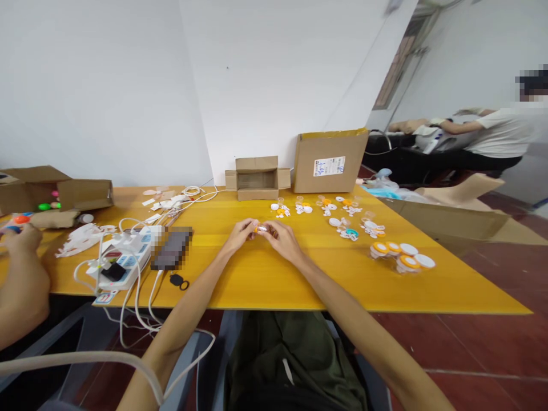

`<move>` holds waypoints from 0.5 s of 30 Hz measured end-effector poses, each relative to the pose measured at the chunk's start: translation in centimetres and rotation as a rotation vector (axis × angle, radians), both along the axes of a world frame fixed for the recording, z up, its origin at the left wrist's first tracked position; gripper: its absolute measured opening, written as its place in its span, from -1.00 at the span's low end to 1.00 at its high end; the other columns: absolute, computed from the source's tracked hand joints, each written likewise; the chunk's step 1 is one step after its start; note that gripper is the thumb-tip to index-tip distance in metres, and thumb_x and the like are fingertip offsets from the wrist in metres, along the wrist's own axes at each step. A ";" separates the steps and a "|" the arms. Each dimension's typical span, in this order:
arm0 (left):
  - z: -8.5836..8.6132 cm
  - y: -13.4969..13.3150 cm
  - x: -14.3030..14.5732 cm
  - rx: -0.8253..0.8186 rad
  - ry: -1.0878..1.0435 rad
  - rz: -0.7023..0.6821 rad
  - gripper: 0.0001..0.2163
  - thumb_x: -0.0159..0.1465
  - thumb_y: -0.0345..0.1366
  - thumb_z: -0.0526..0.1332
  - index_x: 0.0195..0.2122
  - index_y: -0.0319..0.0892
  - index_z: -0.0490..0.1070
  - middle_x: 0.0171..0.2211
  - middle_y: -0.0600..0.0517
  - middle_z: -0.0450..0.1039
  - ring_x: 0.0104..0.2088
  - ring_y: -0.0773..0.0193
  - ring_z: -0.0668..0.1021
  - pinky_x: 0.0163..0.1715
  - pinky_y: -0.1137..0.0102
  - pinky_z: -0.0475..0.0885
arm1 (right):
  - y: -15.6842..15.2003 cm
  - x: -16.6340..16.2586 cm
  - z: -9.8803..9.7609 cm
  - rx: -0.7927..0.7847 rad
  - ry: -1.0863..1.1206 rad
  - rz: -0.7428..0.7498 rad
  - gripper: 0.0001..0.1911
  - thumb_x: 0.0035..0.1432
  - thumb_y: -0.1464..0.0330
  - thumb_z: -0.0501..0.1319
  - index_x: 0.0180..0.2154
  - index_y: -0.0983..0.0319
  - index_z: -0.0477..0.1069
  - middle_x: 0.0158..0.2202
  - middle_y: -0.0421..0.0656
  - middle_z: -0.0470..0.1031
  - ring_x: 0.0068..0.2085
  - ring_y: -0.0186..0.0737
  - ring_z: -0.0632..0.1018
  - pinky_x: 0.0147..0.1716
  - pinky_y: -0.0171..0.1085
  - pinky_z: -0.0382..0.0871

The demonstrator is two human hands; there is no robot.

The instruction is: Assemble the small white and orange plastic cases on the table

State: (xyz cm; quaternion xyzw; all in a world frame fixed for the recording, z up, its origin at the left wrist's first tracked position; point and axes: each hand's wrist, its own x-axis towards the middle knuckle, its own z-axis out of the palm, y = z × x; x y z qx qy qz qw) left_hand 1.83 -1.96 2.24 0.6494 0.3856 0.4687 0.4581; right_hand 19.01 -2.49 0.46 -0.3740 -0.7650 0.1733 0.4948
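Note:
My left hand [244, 233] and my right hand [279, 235] meet over the middle of the table. Between their fingertips is a small clear plastic piece with orange on it [261, 229], partly hidden by the fingers; its exact kind cannot be made out. Both hands are closed on it. Beyond and to the right lie loose white and orange plastic parts [282, 212] with small clear cups [321, 200]. A teal ring [351, 234] lies among more such parts. Nearer the right edge, several clear cups with orange-and-white round tops [409, 262] stand close together.
An open small carton [257, 181] and a taped box [329, 162] stand against the wall. Left are a phone [172, 249], a power strip [136, 260] with cables and a black key fob [176, 280]. Another person's hand [23, 240] works at far left; a person [499, 134] sits behind right.

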 end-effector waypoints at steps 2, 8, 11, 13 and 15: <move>0.0 0.0 0.0 0.002 -0.006 -0.005 -0.52 0.15 0.21 0.26 -0.44 -0.19 0.46 -0.62 0.14 0.32 -0.58 0.40 0.37 -0.54 0.48 0.25 | 0.0 0.0 0.0 0.002 -0.007 0.001 -0.85 0.23 0.23 0.22 -0.30 0.15 0.49 -0.39 -0.17 0.54 -0.41 -0.21 0.50 -0.35 -0.26 0.43; 0.0 0.0 0.0 -0.027 0.028 0.026 -0.51 0.17 0.21 0.23 -0.49 -0.19 0.43 -0.67 0.14 0.29 -0.62 0.41 0.35 -0.58 0.47 0.22 | -0.1 0.2 -0.2 0.106 -0.063 0.039 -0.87 0.27 0.33 0.18 -0.19 0.14 0.50 -0.28 -0.12 0.52 -0.33 -0.18 0.52 -0.32 -0.27 0.44; -0.1 0.1 0.0 -0.043 0.043 0.029 -0.51 0.18 0.21 0.22 -0.51 -0.18 0.40 -0.67 0.13 0.31 -0.62 0.40 0.36 -0.59 0.47 0.22 | -0.1 0.3 -0.2 0.168 -0.100 0.055 -0.81 0.29 0.41 0.13 -0.15 0.12 0.50 -0.23 -0.11 0.49 -0.27 -0.18 0.53 -0.29 -0.27 0.44; -0.1 0.1 0.0 -0.052 0.046 0.032 -0.52 0.18 0.20 0.22 -0.51 -0.18 0.39 -0.65 0.12 0.32 -0.62 0.40 0.37 -0.59 0.47 0.21 | -0.1 0.3 -0.2 0.190 -0.109 0.059 -0.79 0.29 0.43 0.11 -0.15 0.12 0.50 -0.22 -0.11 0.47 -0.27 -0.18 0.52 -0.27 -0.27 0.45; -0.2 0.1 0.0 -0.065 0.040 0.039 -0.52 0.18 0.20 0.22 -0.50 -0.18 0.39 -0.64 0.12 0.34 -0.62 0.40 0.37 -0.60 0.47 0.20 | -0.2 0.3 -0.1 0.200 -0.102 0.066 -0.79 0.29 0.44 0.11 -0.15 0.12 0.50 -0.23 -0.11 0.47 -0.28 -0.19 0.52 -0.27 -0.27 0.45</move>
